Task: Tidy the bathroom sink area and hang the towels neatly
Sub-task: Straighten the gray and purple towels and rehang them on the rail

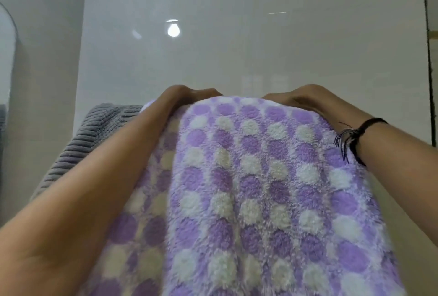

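A fluffy purple towel (pixel 256 189) with purple and white dots fills the lower middle of the view and drapes down toward me. Its top edge lies close to the tiled wall. My left hand (pixel 182 96) grips the top left of that edge, fingers curled over it. My right hand (pixel 301 97) holds the top right of the same edge; a black string bracelet sits on that wrist. Whatever bar the towel hangs over is hidden beneath the fabric.
A grey ribbed towel (pixel 94 134) hangs just left of the purple one, partly behind my left forearm. A glossy pale tiled wall (pixel 237 34) stands straight ahead with a lamp reflection. A dark vertical edge (pixel 430 70) runs down the far right.
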### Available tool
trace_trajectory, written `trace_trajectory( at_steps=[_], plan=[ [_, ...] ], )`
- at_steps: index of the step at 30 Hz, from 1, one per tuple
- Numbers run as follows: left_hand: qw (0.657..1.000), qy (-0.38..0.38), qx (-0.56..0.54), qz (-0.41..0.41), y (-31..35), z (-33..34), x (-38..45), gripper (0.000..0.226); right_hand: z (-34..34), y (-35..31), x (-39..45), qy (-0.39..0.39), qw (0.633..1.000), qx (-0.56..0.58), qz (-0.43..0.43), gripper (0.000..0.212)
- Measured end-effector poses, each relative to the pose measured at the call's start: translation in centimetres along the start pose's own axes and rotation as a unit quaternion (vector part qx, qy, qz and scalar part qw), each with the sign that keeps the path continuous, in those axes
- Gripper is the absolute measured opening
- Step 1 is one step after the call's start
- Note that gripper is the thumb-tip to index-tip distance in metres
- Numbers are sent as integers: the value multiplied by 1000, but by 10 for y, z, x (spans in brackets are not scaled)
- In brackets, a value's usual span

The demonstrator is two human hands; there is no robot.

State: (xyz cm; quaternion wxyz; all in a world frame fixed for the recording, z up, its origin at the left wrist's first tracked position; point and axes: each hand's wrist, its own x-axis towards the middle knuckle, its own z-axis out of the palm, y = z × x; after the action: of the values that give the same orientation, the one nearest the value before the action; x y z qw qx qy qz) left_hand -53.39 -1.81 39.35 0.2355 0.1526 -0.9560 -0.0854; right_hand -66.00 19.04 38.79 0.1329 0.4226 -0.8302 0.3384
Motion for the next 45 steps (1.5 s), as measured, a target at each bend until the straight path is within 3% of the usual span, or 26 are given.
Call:
trace_trajectory(
  at_steps=[2,4,6,8,11,14,18,21,23,27,32,39,45],
  plan=[
    [997,5,-25,79,1,1,-8,51,7,-13,0,-54,992,-115,-17,42],
    [988,73,4,139,-2,13,-10,44,16,-24,-2,-25,969,-241,-42,32],
    [966,225,0,130,-5,32,-17,42,26,-30,-10,86,943,-311,-84,29],
    [918,365,-6,153,-14,55,-27,46,39,-22,-20,227,917,-311,-102,37],
    [892,404,9,205,-30,74,-41,53,68,-12,-36,380,878,-259,-136,40],
    [880,424,23,213,-38,83,-50,49,89,-5,-46,424,850,-278,-141,37],
    [892,425,37,150,-31,85,-59,42,102,2,-56,430,844,-293,-133,40],
    [917,392,-44,59,10,67,-56,38,96,-13,-50,429,862,-240,-127,41],
    [913,394,-64,83,32,68,-53,43,98,-28,-47,433,864,-213,-144,42],
    [893,425,109,96,10,107,-54,48,128,-24,-49,358,866,-302,-177,52],
    [869,463,158,73,-36,168,-65,54,154,7,-56,358,840,-355,-199,72],
    [928,330,164,52,-75,231,-141,67,220,33,-100,300,843,-379,-237,77],
    [973,211,80,-49,-81,247,-222,66,268,20,-148,273,865,-308,-286,64]
  ],
)
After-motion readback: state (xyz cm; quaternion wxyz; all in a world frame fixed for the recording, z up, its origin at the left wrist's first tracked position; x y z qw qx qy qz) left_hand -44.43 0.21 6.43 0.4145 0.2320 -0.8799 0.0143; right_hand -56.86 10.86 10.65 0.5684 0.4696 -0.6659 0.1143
